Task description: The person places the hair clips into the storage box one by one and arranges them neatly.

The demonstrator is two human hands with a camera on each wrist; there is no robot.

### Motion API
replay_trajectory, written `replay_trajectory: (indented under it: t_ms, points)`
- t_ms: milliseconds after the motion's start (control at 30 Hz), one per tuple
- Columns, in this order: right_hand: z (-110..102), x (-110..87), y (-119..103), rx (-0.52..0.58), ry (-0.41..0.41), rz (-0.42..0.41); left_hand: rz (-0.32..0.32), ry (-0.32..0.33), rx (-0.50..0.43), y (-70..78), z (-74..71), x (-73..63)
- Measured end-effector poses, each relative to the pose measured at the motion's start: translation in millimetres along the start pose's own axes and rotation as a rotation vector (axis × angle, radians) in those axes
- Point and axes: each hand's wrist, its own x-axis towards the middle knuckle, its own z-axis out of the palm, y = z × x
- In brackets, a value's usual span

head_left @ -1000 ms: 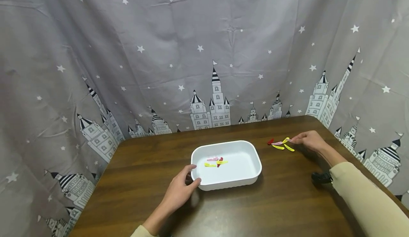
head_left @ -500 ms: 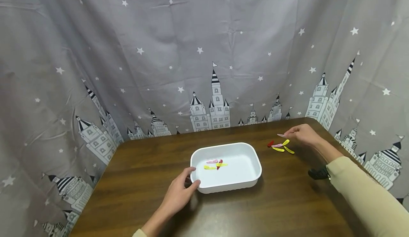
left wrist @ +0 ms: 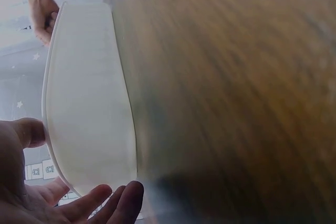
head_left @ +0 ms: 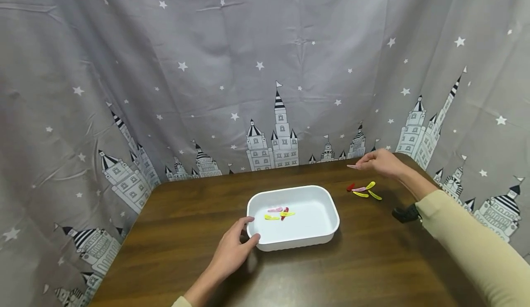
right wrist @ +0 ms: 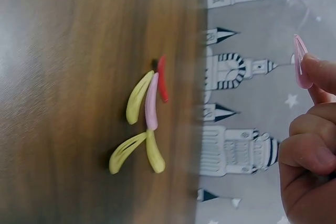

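My right hand [head_left: 381, 162] is raised above the table's far right, pinching a pink snap hair clip [right wrist: 301, 62] between thumb and finger. Below it lies a loose group of hair clips: a red clip [right wrist: 162, 80], a pink clip [right wrist: 151, 103] and several yellow clips [right wrist: 138, 99]. My left hand [head_left: 233, 247] holds the left end of a white tray [head_left: 294, 246], thumb and fingers about its near-left corner. Inside the tray are a pink clip [head_left: 275, 210], a partly covered red clip [head_left: 286, 210] and two yellow clips [head_left: 271, 217].
The brown wooden table [head_left: 186, 224] carries the tray near its middle. A grey curtain [head_left: 198, 86] printed with castles and stars hangs behind the table and along its sides. A black device [head_left: 405, 213] sits at my right wrist.
The right hand has lifted the pink hair clip off the group on the table and carried it up and slightly left. My left hand stays at the tray.
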Motion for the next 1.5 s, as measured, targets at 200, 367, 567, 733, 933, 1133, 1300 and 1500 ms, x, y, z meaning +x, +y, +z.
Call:
replay_trajectory:
  t_ms: [200, 367, 567, 733, 933, 1133, 1300, 1500]
  points:
    - [0, 5.7, -18, -0.008, 0.010, -0.029, 0.013, -0.007, -0.023, -0.7, 0.7, -0.9]
    - [6, 9.4, -35, 0.017, -0.016, -0.039, 0.004, -0.018, -0.025, -1.6, 0.6, -2.7]
    - [14, 18.9, -54, 0.014, -0.060, -0.084, -0.001, -0.011, -0.032, -0.7, 0.0, -4.8]
    - [18, 25.1, -71, 0.002, -0.109, -0.094, 0.011, -0.004, -0.029, 1.5, -0.1, -6.9]
    - [25, 33.3, -90, 0.027, -0.181, -0.126, 0.014, 0.004, -0.029, 2.0, 0.0, -4.7]
    - [35, 42.1, -108, 0.086, -0.252, -0.130, 0.024, 0.001, -0.029, 3.0, -1.7, -0.5]
    - [50, 47.8, -121, 0.114, -0.319, -0.132, 0.010, -0.011, -0.029, 3.6, -2.0, -2.4]
    - [71, 53.6, -136, 0.113, -0.379, -0.149, 0.002, -0.001, -0.025, 1.8, -3.0, -3.5]
